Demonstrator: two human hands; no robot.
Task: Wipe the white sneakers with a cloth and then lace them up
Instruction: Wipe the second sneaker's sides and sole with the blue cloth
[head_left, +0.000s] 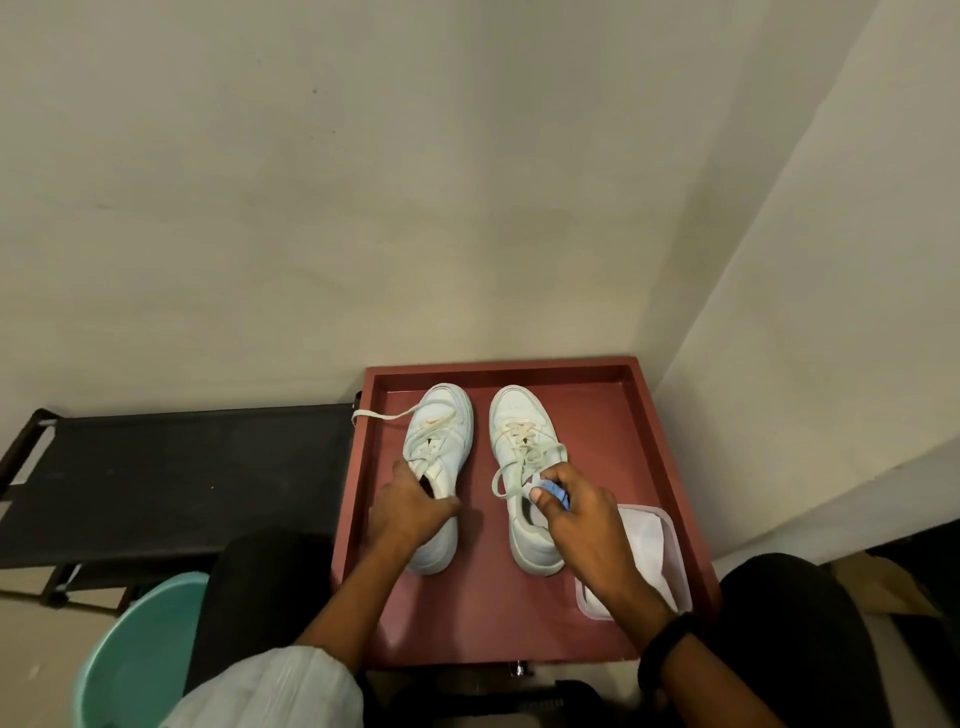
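Two white sneakers stand side by side, toes away from me, on a red tray (613, 415). The left sneaker (441, 441) has a loose lace trailing over the tray's left rim. My left hand (410, 512) grips that shoe at its collar, fingers curled into the opening. The right sneaker (524, 436) has its laces loosely looped. My right hand (576, 514) holds a small blue cloth (553, 491) bunched in its fingers and presses it against the right sneaker's tongue area.
A white cloth lies in a pale shallow container (670, 525) at the tray's right front corner. A black rack (171, 467) stands to the left, a teal bucket (140, 654) at lower left. Walls close in behind and to the right. My knees flank the tray.
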